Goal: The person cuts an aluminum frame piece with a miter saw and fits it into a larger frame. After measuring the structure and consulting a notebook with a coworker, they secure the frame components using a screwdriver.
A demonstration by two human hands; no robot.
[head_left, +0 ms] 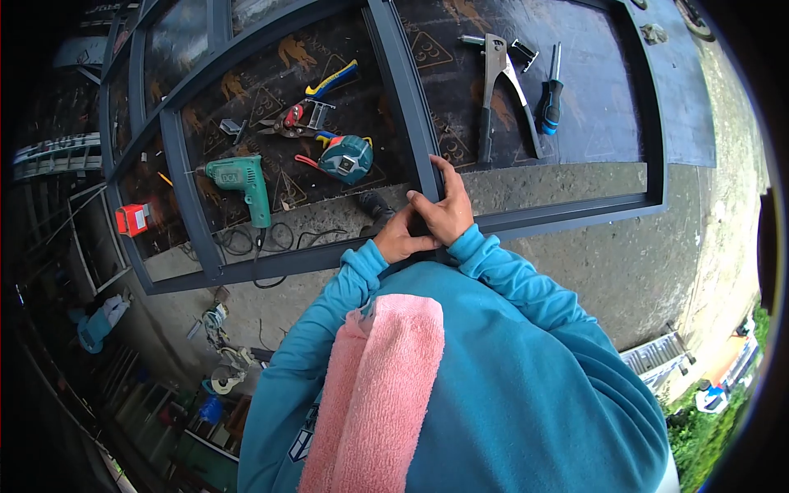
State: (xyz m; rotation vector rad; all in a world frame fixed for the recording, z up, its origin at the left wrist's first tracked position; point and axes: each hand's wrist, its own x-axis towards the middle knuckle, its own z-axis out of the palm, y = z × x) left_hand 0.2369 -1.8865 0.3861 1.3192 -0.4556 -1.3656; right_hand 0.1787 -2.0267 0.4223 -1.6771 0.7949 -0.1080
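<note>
Right hand (450, 212): pinching our frame (575, 215).
Left hand (398, 238): touching it; grip, we can't tell.
Nine-o'clock drill (238, 174): shifting the frame could snag its draped cable (260, 246).

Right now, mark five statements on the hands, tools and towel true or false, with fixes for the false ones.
1. The left hand and right hand are both at the dark metal frame. True.
2. The green drill is in the left hand. False: it lies on the dark board, in neither hand.
3. The tape measure is right of the drill. True.
4. The pink towel is draped over the frame. False: it hangs down the person's front.
5. The screwdriver is left of the long-handled tool. False: it is to its right.
</note>
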